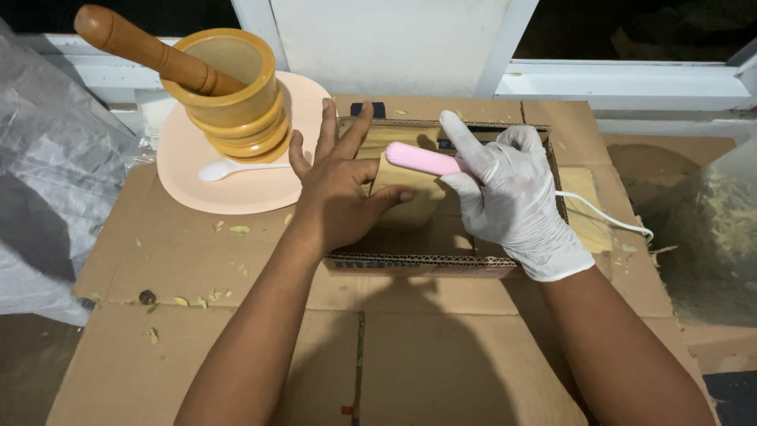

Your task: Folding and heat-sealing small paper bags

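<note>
The gloved right hand (516,197) is closed around a pink tool (422,159) with a white cord (603,214) trailing off toward the right edge of the cardboard (441,355); the forefinger lies straight along the tool, seemingly to steady and aim it. The tool's tip points left over a shallow box (418,264) that sits near the far edge of the cardboard. The bare left hand (339,193) holds nothing: its fingers are spread wide and its thumb presses on a yellowish block (402,207) inside the box, apparently to keep it from shifting. At the far left corner a mortar (236,95) with a pestle (142,46) stands on a peach plate (244,193), beside a white spoon (229,168), set aside within reach.
</note>
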